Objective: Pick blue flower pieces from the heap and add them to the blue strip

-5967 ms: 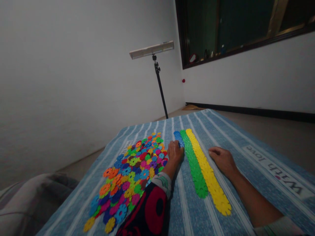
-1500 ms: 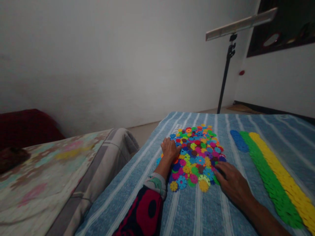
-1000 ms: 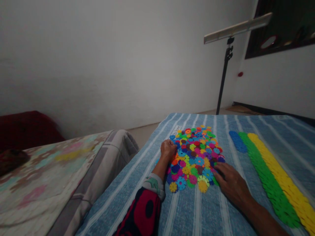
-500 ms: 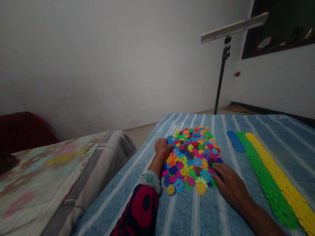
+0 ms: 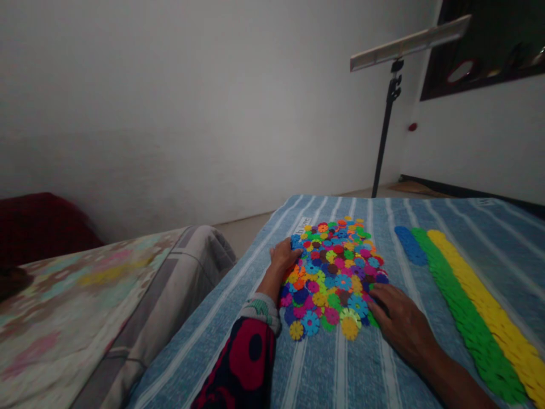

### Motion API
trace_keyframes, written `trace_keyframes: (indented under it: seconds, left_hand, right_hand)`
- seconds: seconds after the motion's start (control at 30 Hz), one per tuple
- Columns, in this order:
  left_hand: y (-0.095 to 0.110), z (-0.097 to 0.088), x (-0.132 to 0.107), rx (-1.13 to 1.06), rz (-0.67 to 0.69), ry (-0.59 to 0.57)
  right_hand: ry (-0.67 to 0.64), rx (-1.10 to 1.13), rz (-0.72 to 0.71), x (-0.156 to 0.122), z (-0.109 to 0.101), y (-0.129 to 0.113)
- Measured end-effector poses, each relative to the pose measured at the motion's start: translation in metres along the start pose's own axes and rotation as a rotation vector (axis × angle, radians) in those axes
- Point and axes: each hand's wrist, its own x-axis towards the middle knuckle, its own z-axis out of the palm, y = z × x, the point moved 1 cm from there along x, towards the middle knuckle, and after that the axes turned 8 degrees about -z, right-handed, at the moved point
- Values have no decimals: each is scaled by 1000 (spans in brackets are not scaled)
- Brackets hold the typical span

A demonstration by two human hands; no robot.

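Observation:
A heap of flower-shaped plastic discs point(image 5: 334, 278) in many colours lies on a blue striped cloth point(image 5: 204, 346). At the heap's left edge rests my left hand point(image 5: 283, 257), its thumb apart and reaching over some discs, its fingertips partly hidden against the pile. My right hand point(image 5: 400, 318) lies along the right edge, fingers stretched and thumb apart, touching the discs there. Neither hand is visibly lifting a disc. Right of the heap, overlapping discs form a short blue row point(image 5: 411, 246), a long green row point(image 5: 470, 318) and a long yellow row point(image 5: 489, 301).
To the left stands a bed or low surface with a flowered cover point(image 5: 85, 295), and beyond it a dark red cloth point(image 5: 42, 224). Past the table's far edge rises a black stand point(image 5: 384, 130) with a long light panel point(image 5: 409, 45). A pale wall point(image 5: 191, 102) closes the back.
Both hands stay at the sides of the heap, the left with its fingers shifted slightly. The view has tilted a little; the discs look unchanged.

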Motion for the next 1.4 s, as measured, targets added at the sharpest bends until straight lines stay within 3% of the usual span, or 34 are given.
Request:
trace_keyframes:
  seconds: [0.27, 0.5, 0.63, 0.8, 1.2, 1.4]
  left_hand:
    - [1, 3, -2, -199, 14, 98]
    - [-3, 8, -2, -367, 130, 166]
    - [-8, 13, 6, -541, 157, 183]
    - [-13, 17, 14, -869, 84, 194]
    - [-6, 3, -1, -1402, -130, 102]
    - [1, -3, -6, -1626, -206, -100]
  right_hand:
    - [17, 6, -12, 0, 0, -1]
    - [34, -4, -44, 1, 1, 1]
    - [34, -7, -52, 2, 0, -1]
    - [31, -12, -52, 3, -2, -3]
    - [19, 5, -37, 5, -3, -5]
    - [27, 11, -35, 5, -4, -6]
